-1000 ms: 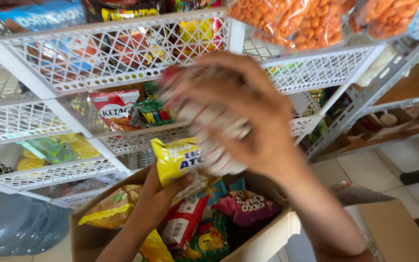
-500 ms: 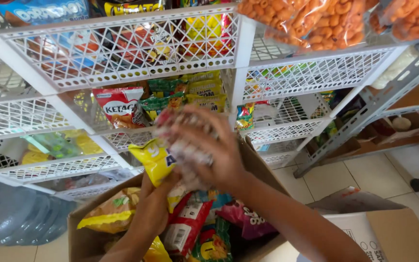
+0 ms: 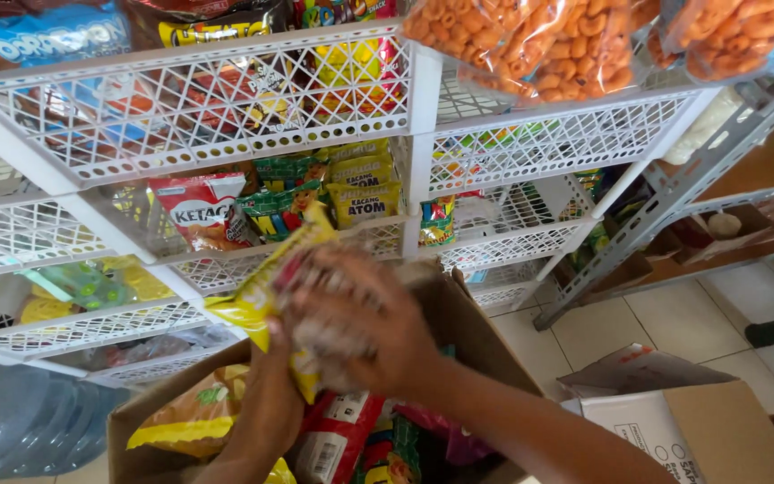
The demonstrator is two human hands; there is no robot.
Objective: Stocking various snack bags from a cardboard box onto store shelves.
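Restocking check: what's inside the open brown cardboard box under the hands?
The brown cardboard box holds snack packets: a yellow bag at left, a red-and-white packet in the middle. Both forearms cover part of it, and lower layers are hidden.

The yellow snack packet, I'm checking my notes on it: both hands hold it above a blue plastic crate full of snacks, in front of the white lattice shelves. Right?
Not quite. The head view shows an open brown cardboard box of snack packs under the yellow snack packet, not a blue plastic crate. The rest stands: the left hand and right hand both hold it, in front of the white lattice shelves.
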